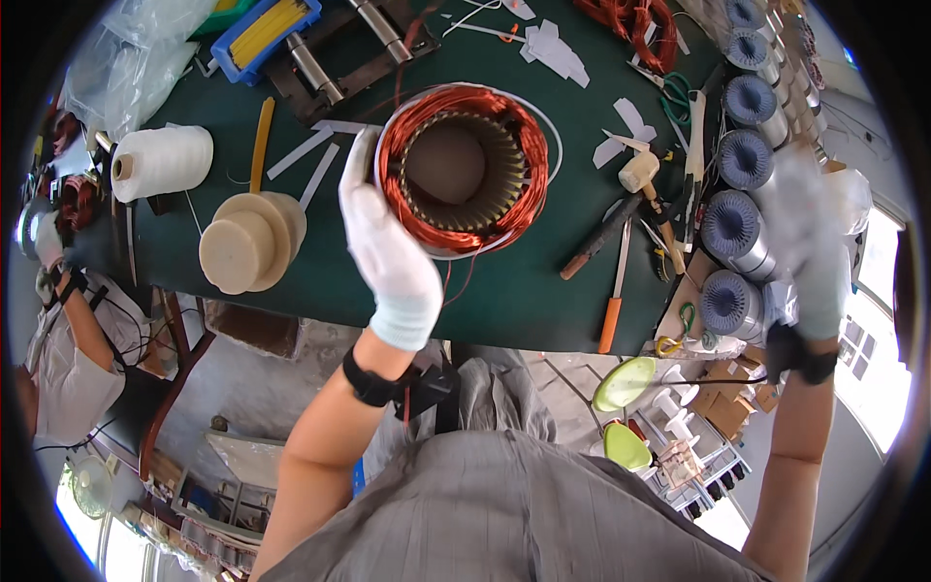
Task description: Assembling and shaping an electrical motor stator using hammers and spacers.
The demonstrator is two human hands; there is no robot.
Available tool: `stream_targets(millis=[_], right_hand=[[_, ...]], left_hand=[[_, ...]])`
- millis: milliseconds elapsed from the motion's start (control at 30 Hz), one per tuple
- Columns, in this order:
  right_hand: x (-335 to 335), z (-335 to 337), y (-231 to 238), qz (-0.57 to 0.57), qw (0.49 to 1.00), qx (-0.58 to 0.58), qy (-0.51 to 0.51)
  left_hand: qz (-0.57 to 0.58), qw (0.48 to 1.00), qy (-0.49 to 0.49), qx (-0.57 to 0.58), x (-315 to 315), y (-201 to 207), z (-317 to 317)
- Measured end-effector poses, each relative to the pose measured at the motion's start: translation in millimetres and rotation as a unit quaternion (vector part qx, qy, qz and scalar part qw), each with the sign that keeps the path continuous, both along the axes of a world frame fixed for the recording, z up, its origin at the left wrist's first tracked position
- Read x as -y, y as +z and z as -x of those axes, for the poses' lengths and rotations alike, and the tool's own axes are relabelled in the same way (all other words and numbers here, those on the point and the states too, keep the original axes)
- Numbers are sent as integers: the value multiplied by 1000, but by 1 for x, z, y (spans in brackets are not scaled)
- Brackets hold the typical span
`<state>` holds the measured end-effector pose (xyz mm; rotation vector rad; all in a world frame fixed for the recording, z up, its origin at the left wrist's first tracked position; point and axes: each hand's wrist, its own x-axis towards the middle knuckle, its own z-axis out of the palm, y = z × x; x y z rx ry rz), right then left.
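Note:
A motor stator [536, 179] with red-brown copper windings stands on the green table, its slotted bore facing up. White lead wires loop around its rim, and a thin copper strand trails below it. My left hand [383, 233], in a white glove, lies along the stator's left side with its fingers stretched out against the windings. My right hand [810, 242], also gloved, is raised at the far right, apart from the stator. Motion smears its fingers, so whether it holds anything is unclear. Nearest to it is a row of slotted metal cores [732, 225].
Left on the table [339, 276] are a thread cone [175, 163] and a stepped beige block [238, 242]. A mallet [640, 173], an orange-handled blade [610, 320] and green scissors [676, 97] lie right. Behind are a metal fixture [315, 73] and a blue bin [242, 68]. Another person [73, 339] works at far left.

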<state>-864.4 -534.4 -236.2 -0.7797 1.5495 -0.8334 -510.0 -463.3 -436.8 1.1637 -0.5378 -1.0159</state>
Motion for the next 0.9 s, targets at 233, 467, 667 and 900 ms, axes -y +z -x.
stream_targets(millis=[233, 467, 667, 900], right_hand=[[-81, -95, -42, -9, 886, -138, 443], [-19, -45, 6, 130, 966, -220, 40], [19, -119, 20, -219, 729, -364, 538], [-53, -13, -7, 137, 896, -369, 207]], left_hand=[[-43, 998, -21, -49, 19, 17, -11], [13, 995, 35, 88, 12, 21, 10], [-18, 997, -11, 68, 6, 22, -9], [91, 974, -17, 206, 27, 8, 1]])
